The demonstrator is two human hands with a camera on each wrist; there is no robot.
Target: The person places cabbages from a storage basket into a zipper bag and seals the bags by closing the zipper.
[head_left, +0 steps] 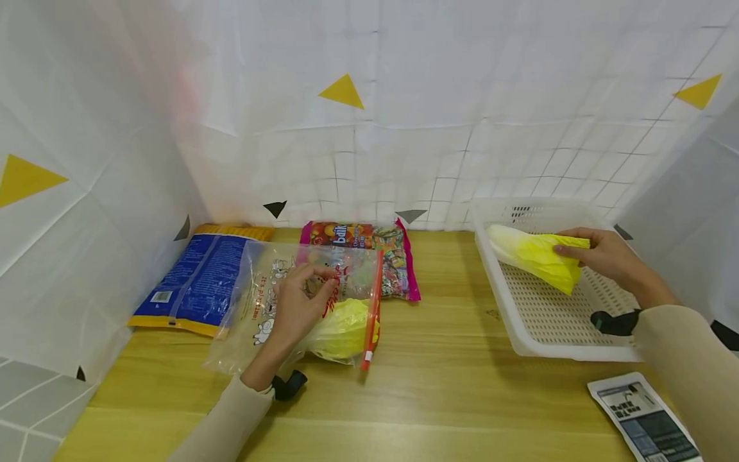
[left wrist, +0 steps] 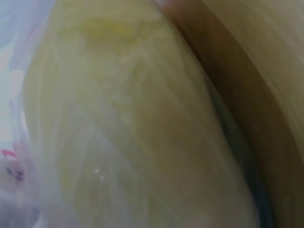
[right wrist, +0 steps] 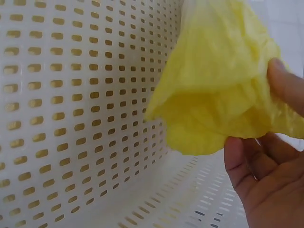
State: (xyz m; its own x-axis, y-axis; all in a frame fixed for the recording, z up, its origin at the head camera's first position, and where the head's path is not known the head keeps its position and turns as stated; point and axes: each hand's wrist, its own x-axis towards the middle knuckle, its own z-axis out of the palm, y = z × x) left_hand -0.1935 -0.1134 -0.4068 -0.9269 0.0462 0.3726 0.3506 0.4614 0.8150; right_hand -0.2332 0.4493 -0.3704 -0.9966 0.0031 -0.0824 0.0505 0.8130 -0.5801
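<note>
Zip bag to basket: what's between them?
Head view: candy bag's right end toward the back, then bare table up to the basket; nearer the front, bare table only.

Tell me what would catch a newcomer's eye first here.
Probably the bright yellow leaf, pinched by the right hand over the white basket on the right. Next, the clear bag with a red edge strip, left of centre under the left hand, another yellow leaf showing through it. Then the blue packet at far left.
</note>
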